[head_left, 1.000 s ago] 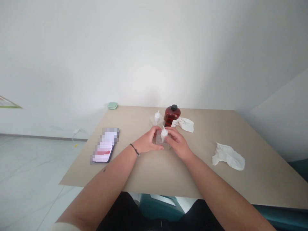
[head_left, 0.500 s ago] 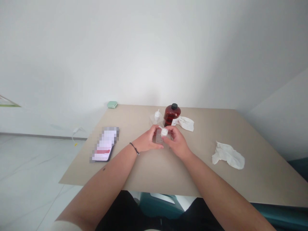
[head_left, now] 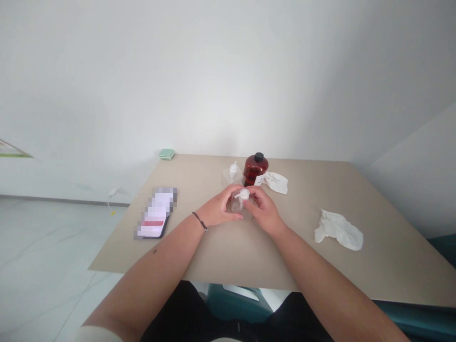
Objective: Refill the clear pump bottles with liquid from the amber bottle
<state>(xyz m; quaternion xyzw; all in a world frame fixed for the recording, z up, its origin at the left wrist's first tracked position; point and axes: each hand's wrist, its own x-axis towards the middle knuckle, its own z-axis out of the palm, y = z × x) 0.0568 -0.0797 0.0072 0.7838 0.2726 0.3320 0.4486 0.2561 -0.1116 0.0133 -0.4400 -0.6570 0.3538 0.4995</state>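
Clear pump bottle [head_left: 239,203] sits btwn L hand [head_left: 218,209] & R hand [head_left: 264,212], both gripping it.

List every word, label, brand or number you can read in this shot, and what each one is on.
Amber bottle: white label, print too small to read.
Phone: screen pixelated, unreadable.
Clear bottle: nothing readable.
No other readable text.
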